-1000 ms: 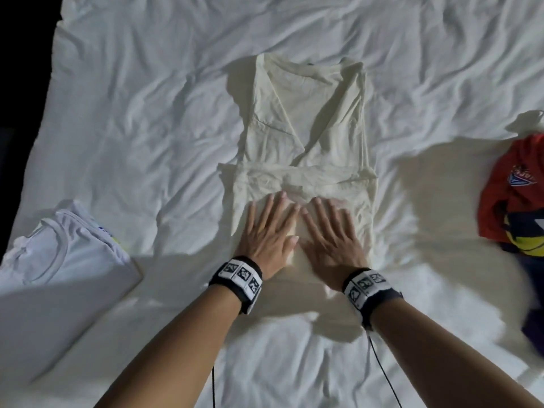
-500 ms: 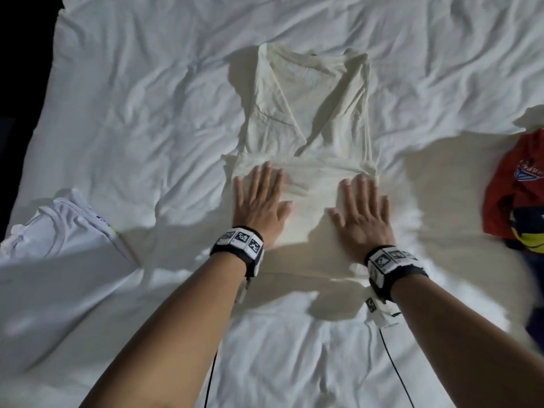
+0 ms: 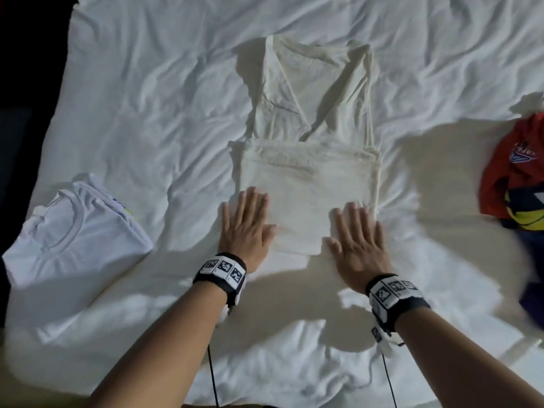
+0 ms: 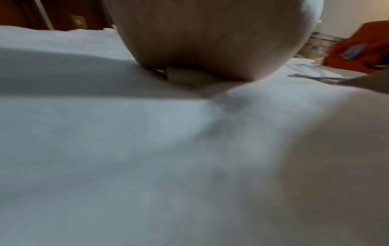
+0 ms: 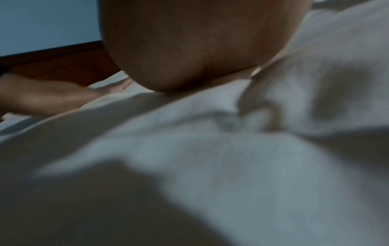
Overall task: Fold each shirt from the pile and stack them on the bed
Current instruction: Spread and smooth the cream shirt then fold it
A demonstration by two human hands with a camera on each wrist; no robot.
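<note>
Cream shirt: pressed flat under both hands at its near folded edge; nothing is gripped or pinched.
Left hand: laid palm down with fingers straight and slightly spread, on the near left corner of the folded panel; its outer fingers reach past the shirt's left edge onto the sheet.
Right hand: laid palm down with fingers straight, on the near right corner; the fingertips point away from the person, toward the shirt's right edge.
Gap between hands: a bare strip of the folded panel is left showing between the two thumbs.
Shirt's lie: placed in the middle of the bed, the lower part turned up over the body in a flat band; beyond the band the sides are seen folded inward, meeting in a V below the collar end, which lies farthest from the hands.
Wrist views: mostly blurred; in each the heel of the palm is seen bearing down on pale cloth, and the fingers are hidden.
White shirt: folded, collar up, set at the left of the bed, well apart from the left hand.
Pile: red, yellow and dark garments heaped at the right edge, well apart from the right hand.
Wristbands: dark bands with black-and-white markers are worn on both wrists.
</note>
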